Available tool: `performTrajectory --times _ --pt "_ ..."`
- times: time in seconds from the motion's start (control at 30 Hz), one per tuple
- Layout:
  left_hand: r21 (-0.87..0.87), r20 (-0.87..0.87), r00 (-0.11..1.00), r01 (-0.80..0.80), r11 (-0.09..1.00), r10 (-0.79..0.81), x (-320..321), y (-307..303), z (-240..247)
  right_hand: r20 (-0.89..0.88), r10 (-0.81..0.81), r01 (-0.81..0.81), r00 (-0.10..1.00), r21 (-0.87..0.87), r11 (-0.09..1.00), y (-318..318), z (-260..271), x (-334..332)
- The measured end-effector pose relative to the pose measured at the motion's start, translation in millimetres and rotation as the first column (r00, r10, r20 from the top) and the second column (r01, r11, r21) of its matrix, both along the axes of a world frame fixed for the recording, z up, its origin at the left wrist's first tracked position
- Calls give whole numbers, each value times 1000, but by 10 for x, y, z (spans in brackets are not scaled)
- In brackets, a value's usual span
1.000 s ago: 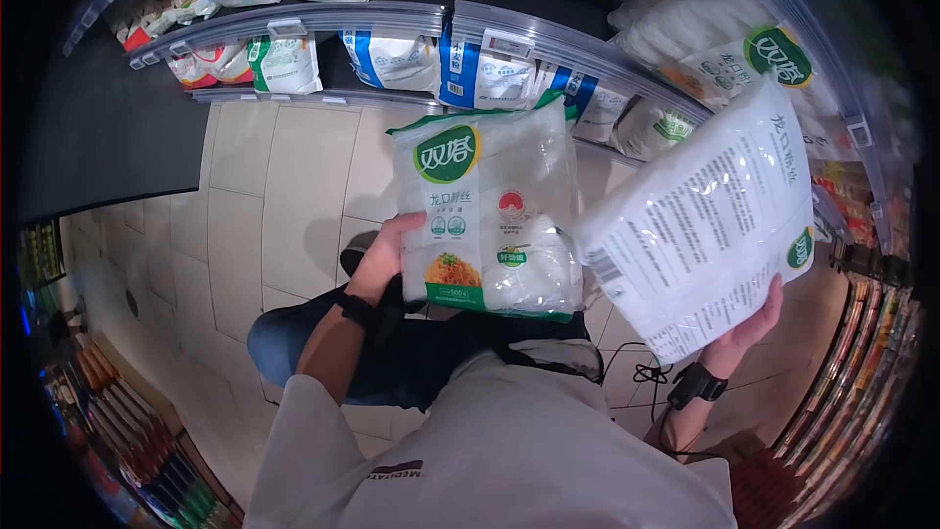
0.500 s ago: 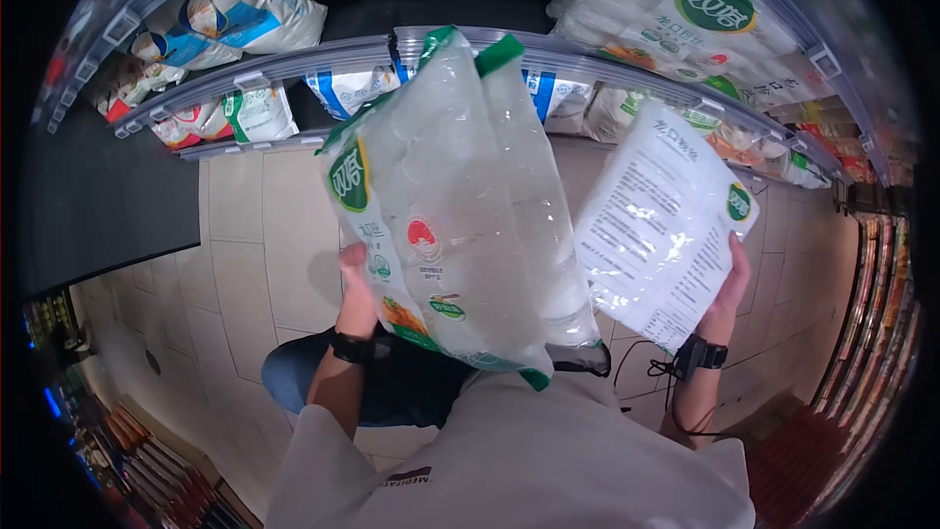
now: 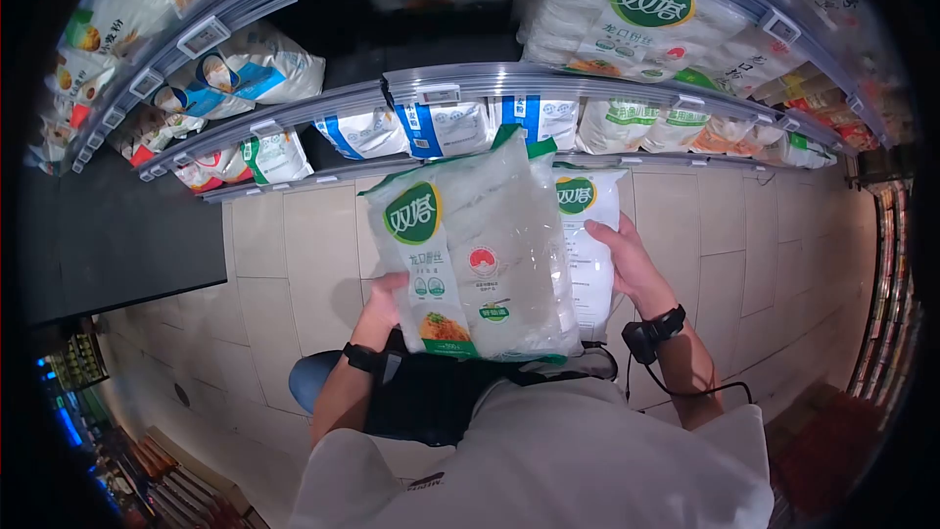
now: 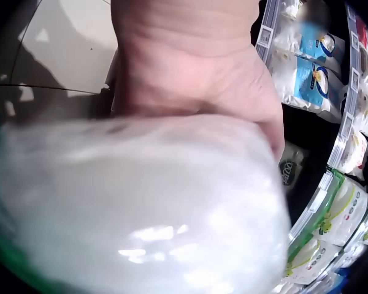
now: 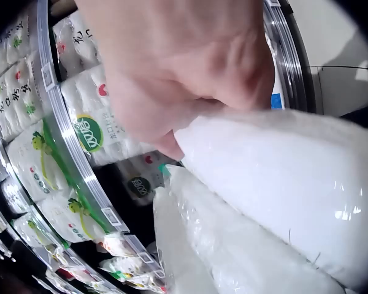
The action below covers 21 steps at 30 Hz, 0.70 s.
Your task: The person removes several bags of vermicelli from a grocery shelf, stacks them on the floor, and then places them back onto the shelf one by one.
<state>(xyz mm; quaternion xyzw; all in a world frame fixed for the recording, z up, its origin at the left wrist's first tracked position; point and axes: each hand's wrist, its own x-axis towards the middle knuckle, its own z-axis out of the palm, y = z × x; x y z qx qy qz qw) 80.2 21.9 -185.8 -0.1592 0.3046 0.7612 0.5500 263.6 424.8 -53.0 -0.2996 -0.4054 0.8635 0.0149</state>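
Note:
My left hand (image 3: 387, 302) grips the left edge of a clear bag of glass noodles (image 3: 519, 274) with green trim and a green oval logo. A second clear bag edge (image 3: 541, 149) shows just behind it. My right hand (image 3: 632, 255) holds another glass noodle bag (image 3: 591, 279), printed side up, its thumb on the face near the logo. This bag's left part is hidden behind the clear bags. In the left wrist view, the blurred bag (image 4: 153, 202) covers my left fingers. The right wrist view has the white bag (image 5: 288, 184) above the clear bags (image 5: 214, 239).
Ahead, a shelf (image 3: 627, 88) carries large noodle bags (image 3: 627, 24). Below it stand blue-and-white flour bags (image 3: 446, 127). A black surface (image 3: 117, 245) lies at the left, over a tiled floor (image 3: 264, 313). Racks of packets (image 3: 886, 284) line the right side.
The right-hand bag has turned and swung left, in behind the clear bags. The left-hand bags tilted and rose, then came back down flatter. The head view has shifted, showing more shelf.

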Motion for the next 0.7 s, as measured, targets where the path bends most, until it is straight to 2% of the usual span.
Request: performTrajectory --times 0.03,0.1,0.2,0.3,0.37,0.4,0.43,0.5,0.63,0.7 --pt "-74 -40 999 17 997 -20 32 40 21 34 -5 5 999 -6 1000 -13 -75 -7" --pt "-30 -12 1000 10 999 -10 44 -1 5 101 -4 6 995 -17 1000 -26 -158 -10" --pt "-10 37 999 8 1000 -8 39 -166 -188 95 133 -126 987 -74 989 -25 -108 94" --pt "-48 7 1000 23 999 -22 55 -73 -103 98 244 -247 965 20 969 -168 -56 334" --pt "-100 -31 997 68 993 -71 19 29 -52 31 235 -237 971 172 956 -313 -100 532" --pt "-138 -101 992 62 989 -76 44 75 18 76 183 -194 980 200 960 -395 -156 616" --pt "-109 -103 992 61 992 -72 -12 135 60 122 128 -153 984 232 961 -437 -211 640" --pt "-51 -62 996 57 997 -60 95 227 73 72 78 -96 994 293 951 -429 -251 622" --pt "138 -3 1000 11 990 -11 240 205 -108 146 98 -168 984 615 771 -175 128 563" --pt "168 21 1000 -6 986 2 256 133 13 178 124 -213 976 681 700 7 916 525"
